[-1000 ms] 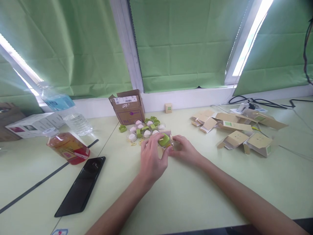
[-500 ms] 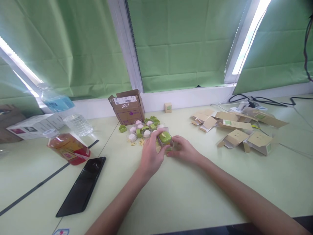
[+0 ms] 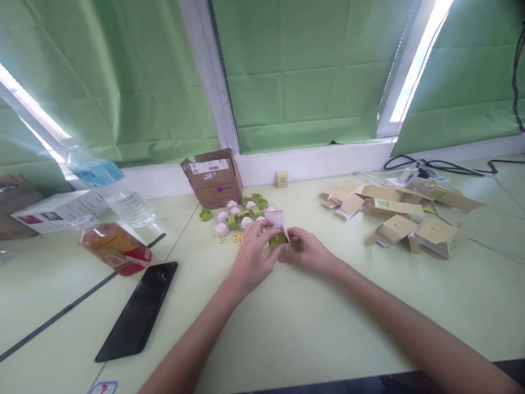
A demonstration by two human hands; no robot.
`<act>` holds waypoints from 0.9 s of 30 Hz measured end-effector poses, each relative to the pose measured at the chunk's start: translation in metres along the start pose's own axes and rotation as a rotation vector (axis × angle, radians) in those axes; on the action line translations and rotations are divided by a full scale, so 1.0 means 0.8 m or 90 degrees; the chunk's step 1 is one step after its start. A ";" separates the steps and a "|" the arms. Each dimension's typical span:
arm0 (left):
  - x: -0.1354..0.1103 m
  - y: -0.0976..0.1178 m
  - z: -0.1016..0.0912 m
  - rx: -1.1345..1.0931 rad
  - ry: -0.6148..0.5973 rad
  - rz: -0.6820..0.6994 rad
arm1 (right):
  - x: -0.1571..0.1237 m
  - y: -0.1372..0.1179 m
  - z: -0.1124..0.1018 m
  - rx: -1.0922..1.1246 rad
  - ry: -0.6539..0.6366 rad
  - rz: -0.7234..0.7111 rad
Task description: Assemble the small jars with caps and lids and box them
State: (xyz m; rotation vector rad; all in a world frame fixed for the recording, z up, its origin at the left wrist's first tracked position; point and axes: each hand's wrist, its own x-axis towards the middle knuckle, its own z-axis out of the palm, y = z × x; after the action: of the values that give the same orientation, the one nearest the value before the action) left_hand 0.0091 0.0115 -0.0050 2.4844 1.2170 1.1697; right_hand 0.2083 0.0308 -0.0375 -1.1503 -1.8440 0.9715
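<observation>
Your pale surface (image 3: 348, 328) carried a brown carton (image 3: 221, 191) at the back. Open boxes (image 3: 396, 229) lay heaped to the right, apparently unfilled. Your left hand (image 3: 253, 256) and right hand (image 3: 310, 253) were clamped on opposite sides of a small box (image 3: 275, 219) near the middle, its top open. One closed box (image 3: 281, 179) farther back looked finished. A green case (image 3: 278, 239) sat inside yours, so closing seemed to remain; clear cups (image 3: 222, 229) lay unpacked beyond your left hand.

bright daylight (image 3: 423, 61) slips past green blinds (image 3: 303, 71) above a pale table (image 3: 303, 328)
</observation>
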 end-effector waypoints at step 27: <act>-0.014 -0.026 0.021 -0.232 0.193 -0.072 | -0.005 0.005 -0.007 -0.100 0.108 -0.324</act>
State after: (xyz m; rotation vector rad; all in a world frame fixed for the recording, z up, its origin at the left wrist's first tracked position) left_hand 0.0043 0.0206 -0.0320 2.0015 1.0723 1.6141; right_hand 0.2159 0.0298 -0.0396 -0.7599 -1.9600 0.4332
